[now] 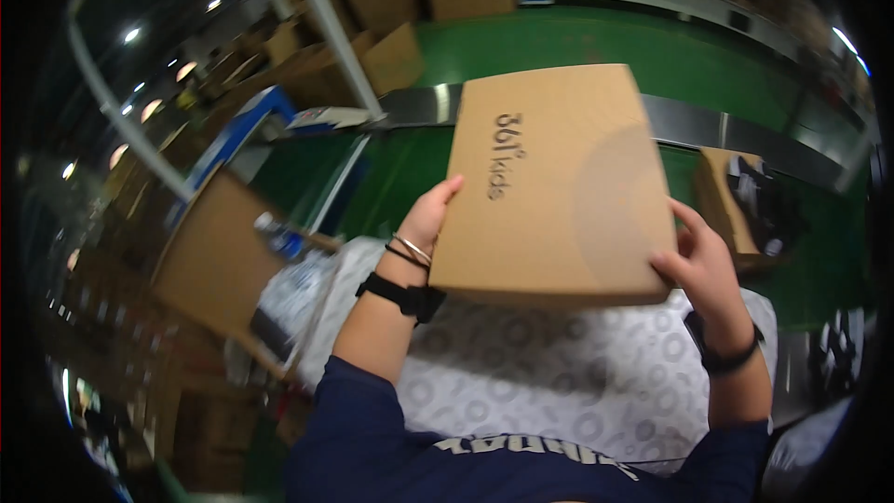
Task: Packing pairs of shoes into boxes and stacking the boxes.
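A closed brown cardboard shoebox [549,224] with dark printing and a grey round shape on its lid is held up in front of me, between both hands. My left hand [431,216] grips its left side, thumb on the lid's edge and the other fingers hidden beneath. At the near right corner my right hand [697,256] holds it, with the thumb on top and a finger along the side. Below the box lies a table covered in white cloth [521,382] with a grey ring pattern.
To the right, an open box [726,196] with dark shoes sits on the green conveyor belt [400,172]. A large open carton [219,265] at left holds clear plastic and a bottle [277,233]. A metal rail [689,121] runs behind; a grey post [335,33] rises at left.
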A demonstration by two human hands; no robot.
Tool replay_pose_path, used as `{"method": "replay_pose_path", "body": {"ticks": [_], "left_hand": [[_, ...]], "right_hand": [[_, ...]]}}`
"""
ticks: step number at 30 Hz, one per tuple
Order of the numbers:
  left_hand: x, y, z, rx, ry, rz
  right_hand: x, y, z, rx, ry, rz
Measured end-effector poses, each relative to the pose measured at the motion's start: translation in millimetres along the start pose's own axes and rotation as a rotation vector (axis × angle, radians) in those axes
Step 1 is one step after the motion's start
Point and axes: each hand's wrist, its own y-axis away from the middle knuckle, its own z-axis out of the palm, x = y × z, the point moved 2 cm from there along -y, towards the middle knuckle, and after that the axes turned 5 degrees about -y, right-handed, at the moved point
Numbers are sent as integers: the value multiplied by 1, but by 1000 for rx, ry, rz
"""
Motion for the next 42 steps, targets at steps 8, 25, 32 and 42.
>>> {"method": "replay_pose_path", "body": {"ticks": [8, 25, 32, 42], "left_hand": [[-108, 225, 12, 486, -219, 33], [-207, 403, 35, 755, 426, 390], [-265, 596, 29, 1081, 367, 896], [-378, 812, -149, 1682, 370, 495]], "right_hand": [[61, 124, 37, -512, -355, 351], [11, 148, 149, -1074, -498, 298], [2, 169, 224, -1222, 284, -454], [44, 210, 285, -683, 1248, -236]]}}
